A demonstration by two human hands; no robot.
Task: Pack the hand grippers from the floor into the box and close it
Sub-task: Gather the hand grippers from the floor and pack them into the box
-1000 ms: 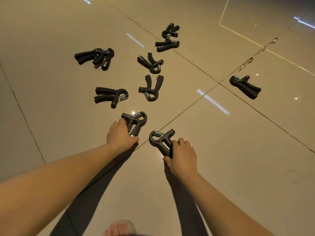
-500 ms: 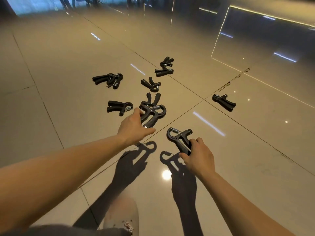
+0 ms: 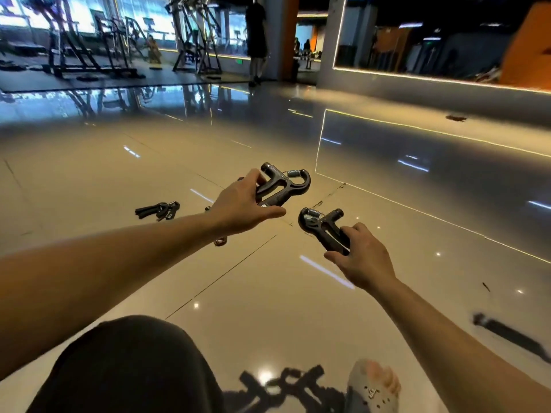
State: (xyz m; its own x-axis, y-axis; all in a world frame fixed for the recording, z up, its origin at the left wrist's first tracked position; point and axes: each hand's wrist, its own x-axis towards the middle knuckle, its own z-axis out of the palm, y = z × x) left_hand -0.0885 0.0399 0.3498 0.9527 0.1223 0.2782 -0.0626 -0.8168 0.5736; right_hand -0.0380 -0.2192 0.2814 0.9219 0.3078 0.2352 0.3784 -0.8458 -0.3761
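Off the floor now, the left hand holds one hand gripper and the right hand a second hand gripper, fingers curled round both, ready for boxing.

Head view, forward-down over hands, floor near.

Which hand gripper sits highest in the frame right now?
The left-hand gripper, in the left hand, spring loop turned right. The right-hand gripper, in the right hand, is lower; so is the floor pair.

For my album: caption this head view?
Left hand holds one hand gripper, right hand a second gripper, over glossy floor.
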